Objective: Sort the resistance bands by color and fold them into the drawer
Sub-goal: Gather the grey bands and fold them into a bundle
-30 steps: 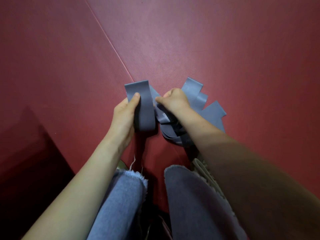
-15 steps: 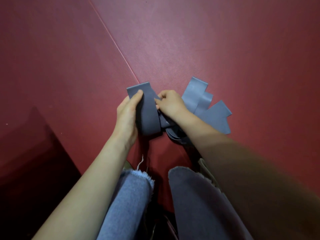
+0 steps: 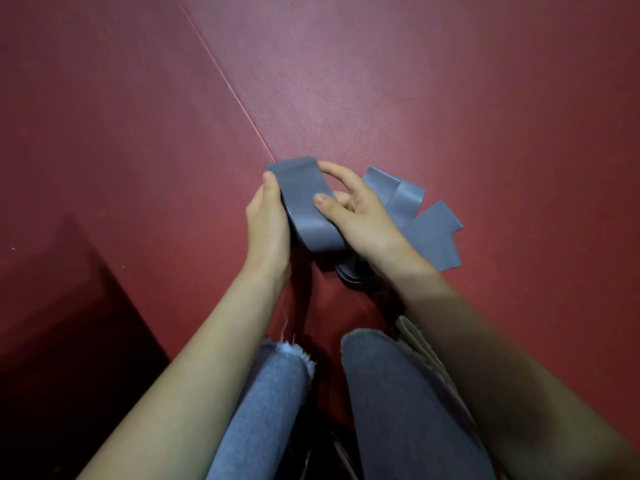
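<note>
smooth rubbery band (image 3: 304,206) (matt), ribbed mat (image 3: 381,98)

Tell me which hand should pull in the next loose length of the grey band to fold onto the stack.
Probably the right hand. The unfolded loops of the grey band lie on the red mat right beside it, while the left hand steadies the folded stack from the far side.

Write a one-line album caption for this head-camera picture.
Both hands, left and right, fold a grey resistance band above a red mat.

Red mat floor (image 3: 450,81), seam line (image 3: 225,84); frayed jeans (image 3: 270,393); possibly shoe (image 3: 412,334).
</note>
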The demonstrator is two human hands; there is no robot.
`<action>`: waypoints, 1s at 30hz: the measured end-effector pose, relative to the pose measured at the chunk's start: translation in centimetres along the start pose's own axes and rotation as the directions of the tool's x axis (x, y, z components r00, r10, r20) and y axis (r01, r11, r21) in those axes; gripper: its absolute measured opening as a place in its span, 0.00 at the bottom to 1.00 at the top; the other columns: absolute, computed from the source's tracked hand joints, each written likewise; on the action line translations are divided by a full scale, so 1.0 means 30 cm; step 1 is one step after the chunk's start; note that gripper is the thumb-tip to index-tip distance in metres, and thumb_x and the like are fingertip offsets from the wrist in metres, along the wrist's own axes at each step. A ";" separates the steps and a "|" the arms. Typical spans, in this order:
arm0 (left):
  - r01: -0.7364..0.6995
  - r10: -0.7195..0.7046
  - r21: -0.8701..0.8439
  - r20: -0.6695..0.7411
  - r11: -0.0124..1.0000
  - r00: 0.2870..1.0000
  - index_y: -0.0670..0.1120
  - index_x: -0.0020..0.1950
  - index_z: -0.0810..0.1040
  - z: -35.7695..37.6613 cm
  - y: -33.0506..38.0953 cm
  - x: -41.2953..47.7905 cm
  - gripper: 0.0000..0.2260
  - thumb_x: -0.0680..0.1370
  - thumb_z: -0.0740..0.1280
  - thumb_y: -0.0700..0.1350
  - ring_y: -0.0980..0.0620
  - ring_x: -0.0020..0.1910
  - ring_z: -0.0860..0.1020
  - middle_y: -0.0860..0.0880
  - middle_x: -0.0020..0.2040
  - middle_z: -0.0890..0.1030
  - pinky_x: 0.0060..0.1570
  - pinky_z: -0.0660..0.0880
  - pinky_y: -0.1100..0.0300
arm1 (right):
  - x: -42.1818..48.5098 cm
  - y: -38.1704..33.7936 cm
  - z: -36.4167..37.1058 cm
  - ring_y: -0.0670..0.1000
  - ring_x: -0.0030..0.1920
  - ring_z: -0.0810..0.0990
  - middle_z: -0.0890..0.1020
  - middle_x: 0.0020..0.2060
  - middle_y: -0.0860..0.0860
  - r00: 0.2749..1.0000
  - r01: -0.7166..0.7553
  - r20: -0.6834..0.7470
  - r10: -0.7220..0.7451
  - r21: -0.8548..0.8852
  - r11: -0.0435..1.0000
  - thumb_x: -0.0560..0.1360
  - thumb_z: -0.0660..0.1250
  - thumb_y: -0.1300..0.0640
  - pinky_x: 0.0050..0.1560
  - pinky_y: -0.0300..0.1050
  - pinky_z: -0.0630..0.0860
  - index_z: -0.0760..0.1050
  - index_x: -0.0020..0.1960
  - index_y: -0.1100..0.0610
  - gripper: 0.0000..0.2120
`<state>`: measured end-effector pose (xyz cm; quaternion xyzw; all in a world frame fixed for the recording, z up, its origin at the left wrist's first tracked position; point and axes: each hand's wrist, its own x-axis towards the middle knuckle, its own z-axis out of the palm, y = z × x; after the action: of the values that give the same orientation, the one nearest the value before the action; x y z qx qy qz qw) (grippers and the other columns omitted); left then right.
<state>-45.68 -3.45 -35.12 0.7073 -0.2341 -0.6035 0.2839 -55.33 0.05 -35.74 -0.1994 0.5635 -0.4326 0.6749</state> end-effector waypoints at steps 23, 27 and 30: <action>-0.087 0.145 -0.361 0.137 0.928 0.980 0.46 0.46 0.72 0.010 0.110 -0.014 0.07 0.80 0.56 0.42 0.53 0.32 0.80 0.50 0.32 0.81 0.38 0.79 0.60 | -0.080 0.059 0.003 0.61 0.41 0.74 0.78 0.33 0.59 0.993 -0.005 -0.070 -0.094 -0.827 0.562 0.75 0.62 0.53 0.42 0.51 0.67 0.64 0.31 0.56 0.16; -0.115 0.200 -0.429 0.159 0.896 0.967 0.46 0.50 0.71 -0.013 0.193 -0.003 0.06 0.80 0.54 0.42 0.54 0.31 0.81 0.51 0.30 0.81 0.35 0.78 0.61 | -0.069 0.039 0.063 0.54 0.38 0.72 0.79 0.43 0.73 0.999 -0.036 -0.028 0.031 -0.219 0.975 0.70 0.63 0.53 0.44 0.57 0.74 0.74 0.44 0.68 0.17; -0.194 0.266 -0.288 0.237 0.938 0.934 0.46 0.47 0.72 -0.027 0.217 -0.010 0.07 0.80 0.55 0.42 0.55 0.31 0.80 0.52 0.30 0.82 0.37 0.78 0.61 | -0.075 0.036 0.064 0.48 0.36 0.78 0.81 0.38 0.64 0.965 -0.218 0.139 0.223 -0.049 0.975 0.76 0.61 0.61 0.39 0.43 0.77 0.75 0.46 0.62 0.06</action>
<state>-44.86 -7.91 -30.36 0.5418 -0.2716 -0.6826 0.4083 -53.12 2.05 -34.68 -0.1774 0.5394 -0.3299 0.7542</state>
